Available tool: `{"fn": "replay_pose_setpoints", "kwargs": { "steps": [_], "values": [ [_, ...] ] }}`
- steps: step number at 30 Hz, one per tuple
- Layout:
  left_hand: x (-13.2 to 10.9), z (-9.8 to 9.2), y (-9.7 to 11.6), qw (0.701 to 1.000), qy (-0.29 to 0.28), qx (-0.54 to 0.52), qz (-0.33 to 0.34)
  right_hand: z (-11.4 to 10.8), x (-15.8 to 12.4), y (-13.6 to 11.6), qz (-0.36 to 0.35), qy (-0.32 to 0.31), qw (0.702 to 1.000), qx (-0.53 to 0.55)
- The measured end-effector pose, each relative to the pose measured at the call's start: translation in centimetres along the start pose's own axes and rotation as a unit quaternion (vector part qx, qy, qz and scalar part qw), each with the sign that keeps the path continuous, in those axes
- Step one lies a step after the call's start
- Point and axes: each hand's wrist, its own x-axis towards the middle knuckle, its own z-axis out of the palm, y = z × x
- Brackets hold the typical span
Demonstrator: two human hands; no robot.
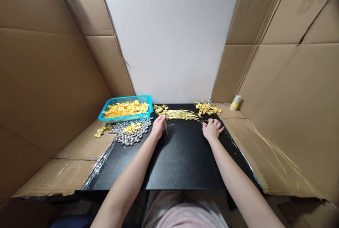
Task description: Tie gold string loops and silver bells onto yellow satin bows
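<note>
The left hand point(158, 126) is resting on the black table point(182, 157), its fingers curling down at the left end of the gold wires point(180, 115), a sheaf lying across the far middle of the table. The right hand point(212, 129) is lying near the sheaf's right end with its fingers bent. It may be pinching a single strand, but the view is too small to tell whether either hand is gripping anything. The wires are showing thin, straight and shiny, and are loosely packed side by side. Judging by the piles, the work is sitting at an early stage. Only a small heap of wired bows point(207, 107) is lying at the far right. The blue basket point(124, 117) at the far left is brimming with loose yellow bows point(125, 108), and a spread of silver beads point(127, 136) is lying just on its near side.
</note>
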Motion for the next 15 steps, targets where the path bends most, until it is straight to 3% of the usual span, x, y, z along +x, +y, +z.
{"fn": "replay_pose_setpoints", "kwargs": {
  "steps": [3, 6, 8, 11, 15],
  "values": [
    [0.0, 2.0, 2.1, 0.994, -0.066, 0.062, 0.055, -1.3, -0.4, -0.9, -0.015, -0.019, 0.989, 0.143],
    [0.3, 4.8, 5.4, 0.977, -0.133, 0.115, 0.121, -1.8, -2.2, -3.0, -0.033, -0.100, 0.949, 0.297],
    [0.2, 6.6, 7.5, 0.962, -0.172, 0.142, 0.156, -1.5, -4.2, -5.1, -0.040, -0.196, 0.897, 0.393],
    [-0.7, 8.5, 9.1, 0.941, -0.224, 0.178, 0.181, -0.8, -6.7, -8.2, -0.031, -0.317, 0.797, 0.512],
    [-3.0, 8.2, 8.2, 0.927, -0.242, 0.208, 0.195, -0.2, -6.5, -10.2, 0.017, -0.356, 0.694, 0.626]
  ]
}}
